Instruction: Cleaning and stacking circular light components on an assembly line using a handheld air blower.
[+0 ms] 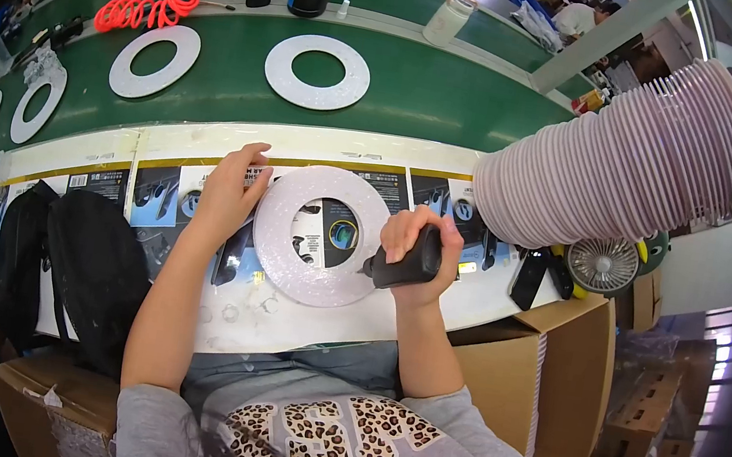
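Head camera, clock set around the worked ring, 12 pointing away from the person: flat white speckled ring (272,253) is lying on the white worktable (343,322), over dark-and-blue printed cards (155,199), right in front of the person. Right hand (426,254) is wrapping round a black squeeze bottle (407,266), fingers closed on it, nozzle pointing at or just over the ring's band near 4 o'clock; contact can't be told. Left hand (236,187) is resting open, fingers loosely bent, by the rim at 10 o'clock. Progress, judged: this ring is looking mid-step, bottle contents probably going on; any trail is too faint to tell, so the covered share is unclear. Bare-looking white ring (357,78) is lying on the green belt (432,88) at 12, second white ring (187,46) at 11. Third white ring (28,131), at 10, is carrying or touching clear lumpy pieces (43,63), so adding those is possibly remaining. Tall pale-pink ring stack (619,161) is leaning at 2 o'clock; whether it's waiting or finished isn't showing.
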`<control>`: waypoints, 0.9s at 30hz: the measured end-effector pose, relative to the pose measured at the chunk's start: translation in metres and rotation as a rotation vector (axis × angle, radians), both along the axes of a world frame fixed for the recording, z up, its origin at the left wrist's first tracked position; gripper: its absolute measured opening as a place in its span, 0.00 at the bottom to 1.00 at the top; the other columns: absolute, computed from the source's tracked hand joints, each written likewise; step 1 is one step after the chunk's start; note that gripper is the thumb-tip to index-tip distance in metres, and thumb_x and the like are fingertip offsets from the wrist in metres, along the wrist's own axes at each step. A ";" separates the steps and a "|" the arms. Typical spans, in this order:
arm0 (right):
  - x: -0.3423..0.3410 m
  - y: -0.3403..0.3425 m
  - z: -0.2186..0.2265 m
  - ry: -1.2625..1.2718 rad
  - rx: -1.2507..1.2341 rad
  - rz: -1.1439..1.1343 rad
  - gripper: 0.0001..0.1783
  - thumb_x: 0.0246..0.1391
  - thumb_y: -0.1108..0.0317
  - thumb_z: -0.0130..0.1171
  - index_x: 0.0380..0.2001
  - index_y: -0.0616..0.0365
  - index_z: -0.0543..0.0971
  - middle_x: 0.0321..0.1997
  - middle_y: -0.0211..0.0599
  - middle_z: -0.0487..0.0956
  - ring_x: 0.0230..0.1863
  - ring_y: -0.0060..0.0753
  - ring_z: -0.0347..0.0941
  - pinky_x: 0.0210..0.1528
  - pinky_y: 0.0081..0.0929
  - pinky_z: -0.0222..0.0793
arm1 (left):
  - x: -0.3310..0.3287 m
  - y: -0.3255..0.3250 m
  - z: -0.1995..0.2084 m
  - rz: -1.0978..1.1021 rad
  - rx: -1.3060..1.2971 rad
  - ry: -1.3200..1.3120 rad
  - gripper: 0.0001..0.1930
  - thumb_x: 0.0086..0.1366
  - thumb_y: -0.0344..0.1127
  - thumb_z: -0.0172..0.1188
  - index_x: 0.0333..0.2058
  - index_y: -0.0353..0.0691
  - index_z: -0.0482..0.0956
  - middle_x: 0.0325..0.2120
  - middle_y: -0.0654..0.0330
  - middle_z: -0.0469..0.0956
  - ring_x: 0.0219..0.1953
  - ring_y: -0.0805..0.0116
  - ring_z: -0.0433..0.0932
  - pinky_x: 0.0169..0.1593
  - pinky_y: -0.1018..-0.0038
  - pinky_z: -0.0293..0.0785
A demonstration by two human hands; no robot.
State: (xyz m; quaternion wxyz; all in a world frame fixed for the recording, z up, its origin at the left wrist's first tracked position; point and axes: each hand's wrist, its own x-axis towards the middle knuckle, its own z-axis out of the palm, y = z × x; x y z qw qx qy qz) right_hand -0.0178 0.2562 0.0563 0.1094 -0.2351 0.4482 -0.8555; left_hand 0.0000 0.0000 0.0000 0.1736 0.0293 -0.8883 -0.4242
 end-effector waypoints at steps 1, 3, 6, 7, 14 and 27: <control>-0.001 0.001 0.001 -0.013 -0.031 -0.011 0.28 0.62 0.45 0.33 0.18 0.55 0.65 0.14 0.33 0.65 0.19 0.26 0.61 0.27 0.23 0.57 | 0.000 0.000 0.000 0.001 0.003 0.017 0.18 0.62 0.34 0.57 0.50 0.40 0.70 0.38 0.52 0.77 0.44 0.56 0.75 0.48 0.66 0.71; -0.002 0.003 0.004 -0.025 -0.060 -0.020 0.28 0.61 0.44 0.34 0.19 0.56 0.65 0.15 0.35 0.66 0.19 0.26 0.61 0.28 0.23 0.57 | 0.001 0.001 0.000 0.003 0.009 0.034 0.17 0.62 0.34 0.56 0.50 0.40 0.70 0.38 0.52 0.77 0.44 0.56 0.75 0.48 0.65 0.71; -0.007 0.010 0.007 -0.138 -0.108 -0.066 0.29 0.62 0.43 0.32 0.19 0.55 0.65 0.16 0.33 0.65 0.20 0.27 0.60 0.29 0.23 0.57 | 0.000 0.001 0.000 0.008 0.019 0.032 0.17 0.62 0.34 0.56 0.50 0.39 0.70 0.38 0.52 0.77 0.43 0.56 0.75 0.48 0.65 0.71; -0.008 0.011 0.005 -0.138 -0.107 -0.065 0.29 0.62 0.43 0.32 0.19 0.55 0.65 0.16 0.33 0.65 0.20 0.27 0.60 0.29 0.23 0.57 | 0.000 0.000 -0.001 0.004 0.007 0.037 0.17 0.62 0.34 0.56 0.50 0.39 0.70 0.38 0.52 0.77 0.43 0.56 0.75 0.47 0.65 0.71; -0.013 0.038 -0.011 -0.424 -0.271 -0.114 0.21 0.59 0.45 0.47 0.36 0.53 0.71 0.35 0.32 0.71 0.38 0.29 0.66 0.49 0.37 0.63 | 0.001 -0.001 -0.002 -0.005 0.004 0.063 0.17 0.63 0.34 0.56 0.49 0.39 0.70 0.37 0.52 0.77 0.43 0.56 0.75 0.46 0.64 0.71; 0.018 0.073 -0.046 -0.384 -0.215 -0.253 0.30 0.52 0.73 0.62 0.58 0.55 0.64 0.45 0.31 0.73 0.49 0.29 0.69 0.58 0.36 0.64 | 0.000 -0.002 -0.007 0.008 0.005 0.027 0.17 0.63 0.35 0.55 0.50 0.40 0.70 0.36 0.53 0.77 0.42 0.56 0.76 0.46 0.65 0.72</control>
